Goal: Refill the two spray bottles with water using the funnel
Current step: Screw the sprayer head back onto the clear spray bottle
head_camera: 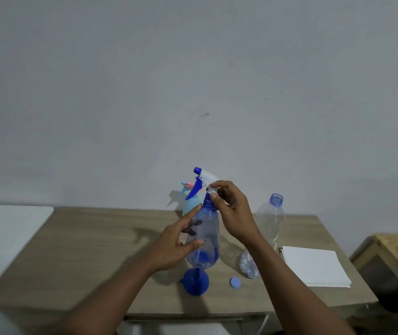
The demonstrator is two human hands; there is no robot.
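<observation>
A clear blue spray bottle point(206, 234) stands upright at the middle of the wooden table point(91, 240). My left hand point(173, 245) holds its body with curled fingers. My right hand point(231, 211) pinches the white and blue trigger head point(204, 181) at the bottle's neck. Behind it stands a light blue spray bottle point(189, 205) with a pink top, partly hidden. A blue funnel point(195, 281) lies on the table in front of the held bottle. An uncapped clear water bottle point(271, 217) stands to the right.
A small blue cap point(235, 282) lies right of the funnel, beside a crumpled clear plastic bottle point(248, 264). A stack of white paper point(316, 265) lies at the table's right. A white surface point(4, 233) is at the left, a wooden stand point(396, 259) at the right.
</observation>
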